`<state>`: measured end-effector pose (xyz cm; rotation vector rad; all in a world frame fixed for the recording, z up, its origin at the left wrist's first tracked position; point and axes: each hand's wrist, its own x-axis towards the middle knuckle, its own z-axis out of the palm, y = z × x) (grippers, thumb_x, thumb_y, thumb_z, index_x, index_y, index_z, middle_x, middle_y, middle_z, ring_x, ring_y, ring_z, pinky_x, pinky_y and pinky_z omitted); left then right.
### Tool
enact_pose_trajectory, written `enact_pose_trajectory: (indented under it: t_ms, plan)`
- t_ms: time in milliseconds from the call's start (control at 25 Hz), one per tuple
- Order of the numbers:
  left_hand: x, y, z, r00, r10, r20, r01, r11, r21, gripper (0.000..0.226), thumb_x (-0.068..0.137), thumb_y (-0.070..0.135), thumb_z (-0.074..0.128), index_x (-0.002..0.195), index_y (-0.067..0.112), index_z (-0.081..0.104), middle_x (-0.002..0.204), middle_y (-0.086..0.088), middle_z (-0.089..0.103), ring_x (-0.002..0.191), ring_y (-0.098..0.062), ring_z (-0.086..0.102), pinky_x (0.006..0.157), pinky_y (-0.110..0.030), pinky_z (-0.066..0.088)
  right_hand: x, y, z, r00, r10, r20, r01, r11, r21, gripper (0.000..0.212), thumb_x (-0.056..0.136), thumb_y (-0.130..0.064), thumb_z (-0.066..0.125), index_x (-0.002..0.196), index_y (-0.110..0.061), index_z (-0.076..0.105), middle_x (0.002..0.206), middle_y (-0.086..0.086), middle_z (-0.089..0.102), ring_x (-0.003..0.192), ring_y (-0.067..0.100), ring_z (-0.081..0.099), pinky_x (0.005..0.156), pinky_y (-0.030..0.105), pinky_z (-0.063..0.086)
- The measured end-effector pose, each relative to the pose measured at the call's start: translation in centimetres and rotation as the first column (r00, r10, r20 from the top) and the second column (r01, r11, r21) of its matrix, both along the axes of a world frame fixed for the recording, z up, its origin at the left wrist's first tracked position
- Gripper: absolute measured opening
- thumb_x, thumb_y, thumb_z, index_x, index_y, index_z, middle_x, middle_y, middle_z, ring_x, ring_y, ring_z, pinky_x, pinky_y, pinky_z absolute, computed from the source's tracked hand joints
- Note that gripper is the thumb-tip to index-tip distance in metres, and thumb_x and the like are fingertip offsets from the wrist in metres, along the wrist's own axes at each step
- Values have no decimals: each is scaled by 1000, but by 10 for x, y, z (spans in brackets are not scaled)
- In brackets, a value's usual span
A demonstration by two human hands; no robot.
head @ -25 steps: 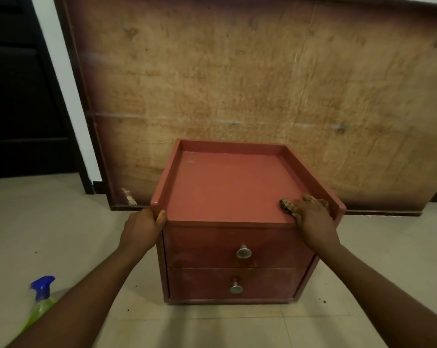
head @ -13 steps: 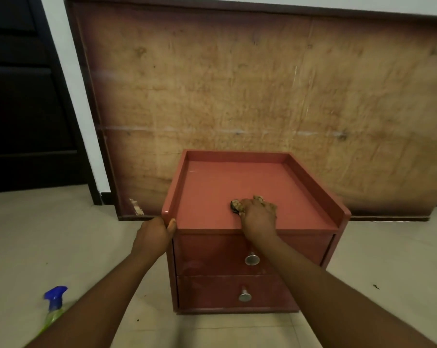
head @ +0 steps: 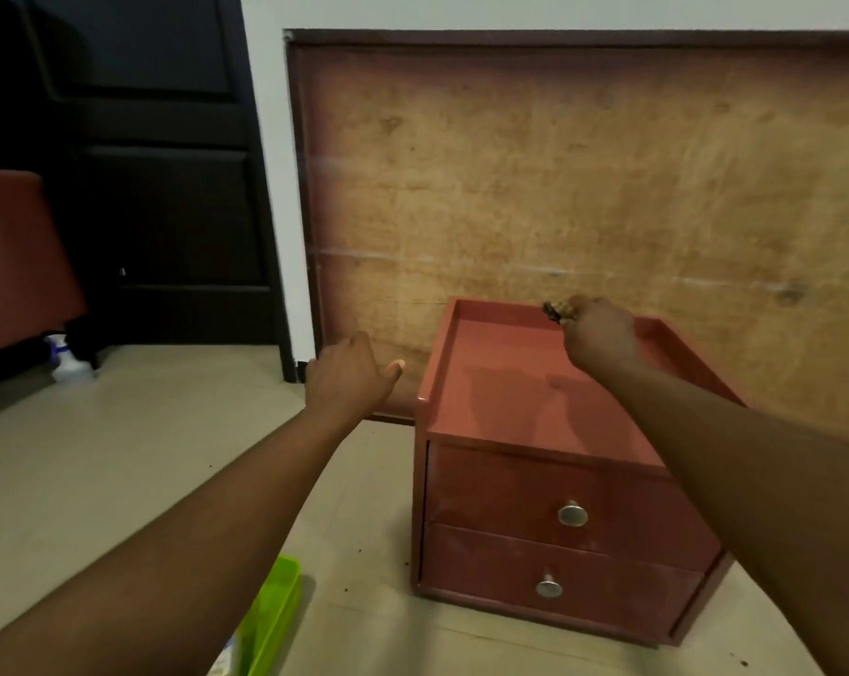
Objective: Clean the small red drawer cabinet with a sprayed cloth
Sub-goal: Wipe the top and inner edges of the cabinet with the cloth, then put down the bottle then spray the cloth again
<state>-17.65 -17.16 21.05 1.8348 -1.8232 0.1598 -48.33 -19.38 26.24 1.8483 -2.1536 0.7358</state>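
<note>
right hand (head: 600,334) has gone from the near edge of the cabinet (head: 535,407) top to the far rim, fist closed on the cloth (head: 559,309), which pokes out left of the knuckles. looks lifted a bit off the top, contact not clear. left hand (head: 349,378) has let go of the near left corner it was bracing a second ago; now in the air left of the cabinet, apart from it, fingers loosely curled, thumb out, holding nothing. view has swung too, cabinet now sits right of centre on the floor, against the board (head: 583,187) leaning on the wall.

read: top pass probably about done, far rim being finished or cloth being lifted off; with the brace gone the cabinet could slide if pushed hard. drawer fronts (head: 510,495) look dusty, likely not wiped yet.

hard to see: right forearm covers the top's right side and part of the drawers. green bottle (head: 271,612) at near left is cut off by the frame and left arm. white spray bottle (head: 69,361) far left, blurry. cloth mostly hidden in the fist.
</note>
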Motion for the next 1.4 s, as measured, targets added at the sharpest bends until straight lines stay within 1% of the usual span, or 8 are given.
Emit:
enact_pose_trajectory:
  t_ms: [200,400,560,720,880,1000,1240,1400]
  plan:
    - [96,9,23,947,318,-33,-318,948,9,71,84,61,53,133,10,47,130,-16,58,121,-38,53,98,-53,44,170,-20,25,909,416,-32,-417,906,-71,26,95,-18,51,118,-12,62,117,18,62,109,40,58,90,39,42]
    - [205,23,27,830,555,-63,-552,832,53,74,85,63,50,132,7,47,130,-19,56,123,-40,49,101,-55,38,286,-23,24,782,624,-10,-622,777,-100,24,95,-16,49,113,-14,65,112,10,66,108,32,58,92,38,45]
    - [232,19,-26,805,591,-46,-584,804,111,74,85,64,49,129,5,47,124,-19,59,115,-39,55,97,-52,43,310,-33,-11,755,645,-118,-651,759,-16,23,98,-17,48,116,-12,62,112,12,64,104,31,58,94,42,45]
    - [234,26,-145,749,657,-89,-586,719,375,70,83,62,55,121,4,51,121,-19,61,114,-38,55,95,-47,45,322,-36,-92,734,670,-115,-647,740,183,28,98,-14,45,121,-12,60,119,12,61,110,32,57,97,43,45]
    - [200,37,-262,735,651,-189,-446,674,589,64,82,52,64,116,-1,49,119,-20,60,112,-36,57,92,-43,45,325,-36,-154,740,666,-95,-614,726,308,33,99,-14,42,130,-19,55,128,8,57,122,31,51,112,45,32]
    - [176,40,-322,746,661,-86,-447,592,670,73,81,52,66,123,-2,41,124,-19,56,115,-34,55,100,-41,38,314,-45,-177,750,659,-57,-609,721,331,33,101,-18,41,132,-21,53,132,7,55,126,30,48,110,43,34]
    - [181,28,-344,639,726,-253,-432,611,663,67,76,29,74,124,1,36,118,-24,53,108,-44,54,92,-50,47,285,-65,-187,786,616,-50,-571,755,324,35,102,-20,42,136,-23,49,136,4,53,128,29,45,111,42,34]
    - [184,26,-319,675,667,-316,-437,706,557,70,69,34,72,128,21,35,105,-9,58,95,-35,61,88,-48,40,280,-64,-171,808,588,-26,-558,779,286,37,101,-18,44,137,-24,50,138,4,53,128,30,43,111,42,33]
